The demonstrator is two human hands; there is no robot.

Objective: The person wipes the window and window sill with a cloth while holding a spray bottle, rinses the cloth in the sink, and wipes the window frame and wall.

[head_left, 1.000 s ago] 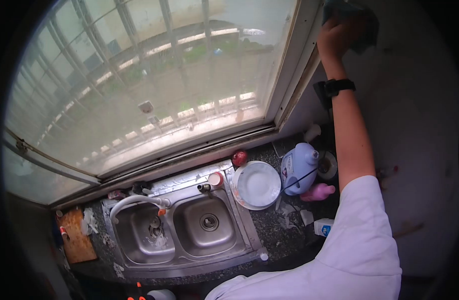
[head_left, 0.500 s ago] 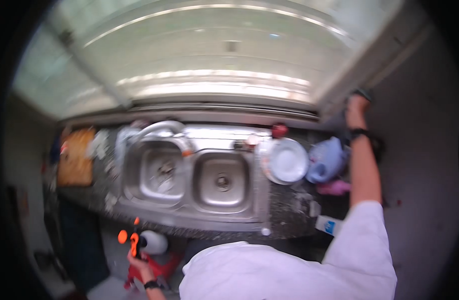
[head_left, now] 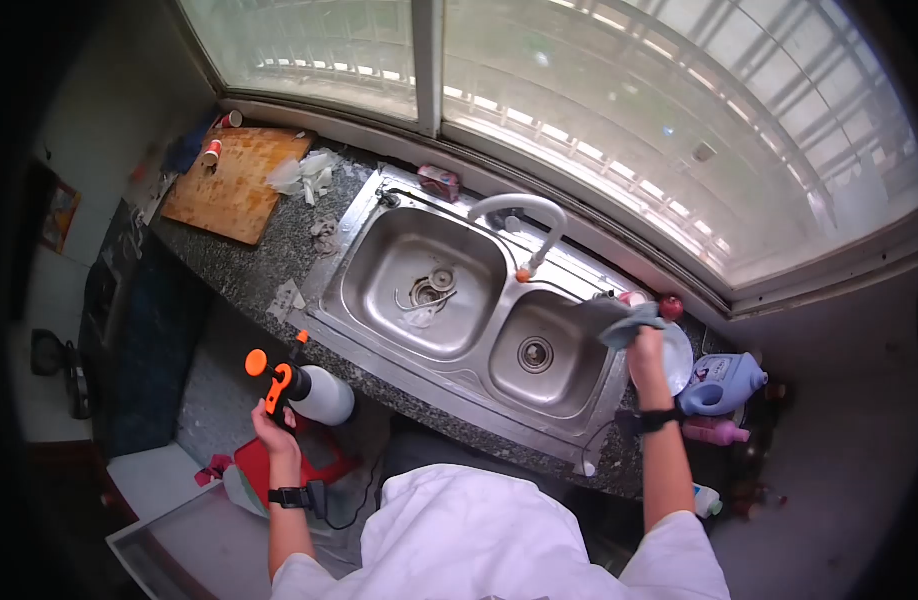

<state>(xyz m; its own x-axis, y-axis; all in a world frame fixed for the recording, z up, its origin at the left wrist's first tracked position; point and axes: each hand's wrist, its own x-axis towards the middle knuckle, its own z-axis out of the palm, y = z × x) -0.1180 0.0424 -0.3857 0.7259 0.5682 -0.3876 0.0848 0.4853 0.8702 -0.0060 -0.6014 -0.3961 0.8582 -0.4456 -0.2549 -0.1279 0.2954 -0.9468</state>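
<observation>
My left hand (head_left: 275, 432) is closed around the black and orange handle of a pump spray bottle (head_left: 324, 394) with a white body, held off the counter's front edge. A grey-green cloth (head_left: 631, 326) is bunched in my right hand (head_left: 647, 358), over the right rim of the smaller sink basin (head_left: 569, 385). Just beside that hand, partly hidden by it, is a stack of white plates (head_left: 679, 358). The larger basin (head_left: 379, 260) holds a strainer (head_left: 440, 278) and some loose scraps by its drain.
A white curved faucet (head_left: 549, 212) stands behind the basins. On the left counter lie a wooden cutting board (head_left: 241, 185) and crumpled plastic (head_left: 307, 177). A blue jug (head_left: 717, 384) and a pink bottle (head_left: 716, 431) stand at the right. A red stool (head_left: 304, 455) is below.
My right hand with the cloth has come down from the window frame's right side to the sink's right edge. The view has turned; my left hand still holds the spray bottle.
</observation>
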